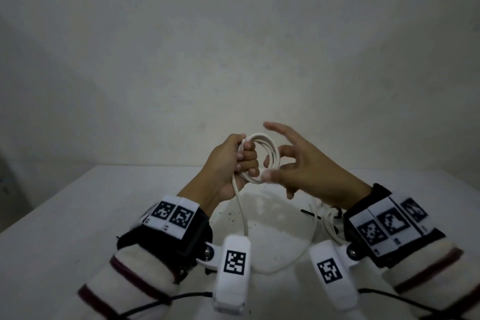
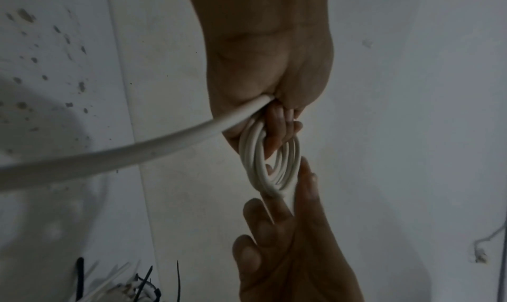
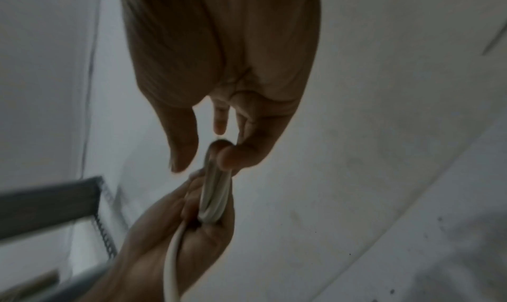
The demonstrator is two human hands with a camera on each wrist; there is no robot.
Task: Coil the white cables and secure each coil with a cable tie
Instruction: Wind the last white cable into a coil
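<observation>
My left hand (image 1: 242,161) holds a small coil of white cable (image 1: 271,157) up above the table, fingers curled round its left side. The left wrist view shows the coil (image 2: 274,165) edge-on below the fist. From that fist the loose tail (image 1: 242,218) drops to the table, loops round near my wrists and runs off to the right. My right hand (image 1: 291,163) is at the coil's right side with fingers spread and mostly straight. One fingertip (image 3: 229,157) touches the coil's rim (image 3: 215,189), and the thumb (image 3: 181,146) stands a little apart. Black cable ties (image 1: 310,213) lie on the table.
The white table (image 1: 104,202) stands against a plain wall. A tangle of more white cable (image 1: 331,217) lies by the ties under my right wrist; it also shows low in the left wrist view (image 2: 131,287). A grey rack (image 3: 49,202) stands off to the left.
</observation>
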